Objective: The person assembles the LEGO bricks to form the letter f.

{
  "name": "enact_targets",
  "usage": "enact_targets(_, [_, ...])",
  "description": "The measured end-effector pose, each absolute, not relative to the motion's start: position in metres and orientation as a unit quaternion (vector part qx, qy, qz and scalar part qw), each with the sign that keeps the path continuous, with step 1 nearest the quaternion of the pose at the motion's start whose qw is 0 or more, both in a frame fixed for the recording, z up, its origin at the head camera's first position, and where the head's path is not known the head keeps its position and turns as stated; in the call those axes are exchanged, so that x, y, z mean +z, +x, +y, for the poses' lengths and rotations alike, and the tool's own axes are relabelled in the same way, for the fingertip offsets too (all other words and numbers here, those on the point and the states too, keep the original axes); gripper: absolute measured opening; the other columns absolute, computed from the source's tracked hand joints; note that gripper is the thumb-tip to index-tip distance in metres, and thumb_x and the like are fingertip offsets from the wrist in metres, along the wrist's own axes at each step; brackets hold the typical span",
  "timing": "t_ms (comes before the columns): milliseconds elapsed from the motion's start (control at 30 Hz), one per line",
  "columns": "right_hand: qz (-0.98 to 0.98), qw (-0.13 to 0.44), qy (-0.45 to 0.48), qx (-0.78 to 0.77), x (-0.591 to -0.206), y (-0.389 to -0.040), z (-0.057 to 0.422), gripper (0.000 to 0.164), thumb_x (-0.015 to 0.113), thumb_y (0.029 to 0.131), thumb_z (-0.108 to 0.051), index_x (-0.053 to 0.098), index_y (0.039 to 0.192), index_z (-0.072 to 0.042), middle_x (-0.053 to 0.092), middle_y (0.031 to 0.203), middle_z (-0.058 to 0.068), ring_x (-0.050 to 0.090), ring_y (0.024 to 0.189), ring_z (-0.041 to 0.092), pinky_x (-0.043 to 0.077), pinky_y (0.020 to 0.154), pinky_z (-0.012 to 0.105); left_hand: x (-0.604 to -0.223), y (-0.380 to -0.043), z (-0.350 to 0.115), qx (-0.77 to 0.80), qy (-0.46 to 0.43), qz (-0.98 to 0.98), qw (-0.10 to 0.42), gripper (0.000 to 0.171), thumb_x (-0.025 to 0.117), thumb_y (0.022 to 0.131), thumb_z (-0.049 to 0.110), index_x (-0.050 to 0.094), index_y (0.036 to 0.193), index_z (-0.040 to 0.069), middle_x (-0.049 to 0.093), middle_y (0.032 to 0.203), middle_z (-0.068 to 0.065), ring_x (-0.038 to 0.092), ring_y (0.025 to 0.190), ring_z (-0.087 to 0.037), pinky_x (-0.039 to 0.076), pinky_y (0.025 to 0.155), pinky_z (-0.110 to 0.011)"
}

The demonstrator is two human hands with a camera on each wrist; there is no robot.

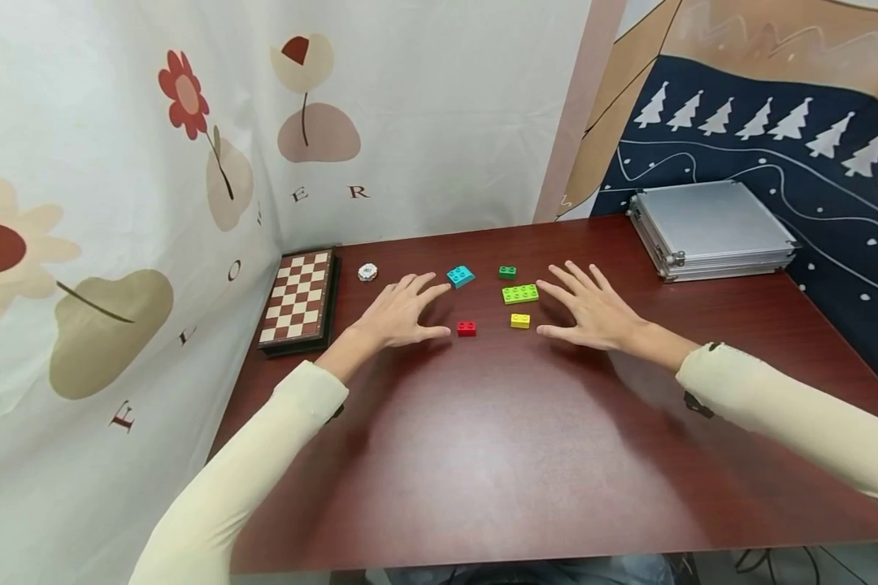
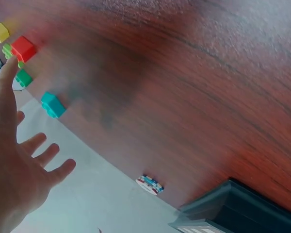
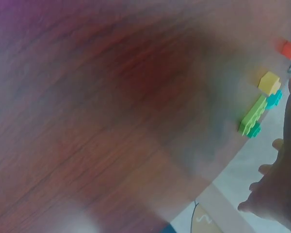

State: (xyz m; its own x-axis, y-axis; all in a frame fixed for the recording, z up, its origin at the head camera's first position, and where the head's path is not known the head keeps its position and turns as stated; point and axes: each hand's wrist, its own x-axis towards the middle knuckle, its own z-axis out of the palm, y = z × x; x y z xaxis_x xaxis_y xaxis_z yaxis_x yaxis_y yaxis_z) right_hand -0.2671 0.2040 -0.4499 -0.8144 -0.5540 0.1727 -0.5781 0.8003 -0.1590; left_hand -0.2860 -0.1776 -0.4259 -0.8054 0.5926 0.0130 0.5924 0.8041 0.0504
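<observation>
Several toy building bricks lie apart on the table between my two hands. Nearest my left hand are a blue brick and a red brick. Its fingers are spread above the tabletop and hold nothing. Over on the other side, my right hand is likewise spread and holds nothing. Close to its fingertips lie a long lime-green brick and a yellow brick. Behind the lime one sits a small dark green brick. Both wrist views show the bricks past the outstretched fingers.
A chessboard box lies at the table's left edge, with a round patterned chip stack beside it. Silver flat cases are stacked at the back right. Printed curtains hang behind the reddish-brown table.
</observation>
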Motion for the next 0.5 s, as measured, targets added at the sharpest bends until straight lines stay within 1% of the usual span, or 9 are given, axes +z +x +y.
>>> enact_targets(100, [-0.94, 0.065, 0.317, 0.109, -0.451, -0.264, 0.199, 0.081, 0.065, 0.093, -0.065, 0.049, 0.155, -0.016, 0.036, 0.164, 0.016, 0.021, 0.156, 0.039, 0.012, 0.122, 0.064, -0.427, -0.284, -0.174, 0.033, 0.32, 0.947, 0.008, 0.08, 0.066, 0.092, 0.066, 0.044, 0.158, 0.025, 0.038, 0.162, -0.012, 0.037, 0.147, -0.034, 0.04, 0.109, -0.056])
enact_targets(200, [-0.931, 0.074, 0.335, 0.121, -0.453, -0.262, 0.195, 0.077, 0.069, 0.092, -0.06, 0.054, 0.151, -0.013, 0.044, 0.158, 0.019, 0.031, 0.151, 0.04, 0.021, 0.12, 0.063, -0.427, -0.282, -0.171, 0.038, 0.324, 0.945, 0.018, 0.076, 0.067, 0.094, 0.063, 0.047, 0.157, 0.026, 0.044, 0.157, -0.011, 0.039, 0.144, -0.032, 0.042, 0.107, -0.055])
enact_targets(300, [-0.926, 0.076, 0.346, 0.129, -0.454, -0.261, 0.191, 0.073, 0.071, 0.093, -0.056, 0.057, 0.148, -0.011, 0.051, 0.15, 0.021, 0.043, 0.142, 0.04, 0.032, 0.115, 0.061, -0.429, -0.279, -0.168, 0.048, 0.325, 0.944, 0.027, 0.072, 0.069, 0.094, 0.06, 0.05, 0.155, 0.026, 0.051, 0.15, -0.01, 0.043, 0.139, -0.03, 0.044, 0.105, -0.053])
enact_targets(500, [-0.931, 0.038, 0.332, 0.145, -0.453, -0.259, 0.184, 0.068, 0.072, 0.093, -0.054, 0.059, 0.148, -0.015, 0.058, 0.14, 0.018, 0.054, 0.127, 0.036, 0.045, 0.103, 0.057, -0.431, -0.276, -0.163, 0.075, 0.321, 0.943, 0.047, 0.064, 0.072, 0.094, 0.056, 0.058, 0.149, 0.026, 0.059, 0.136, -0.006, 0.05, 0.125, -0.025, 0.048, 0.1, -0.048])
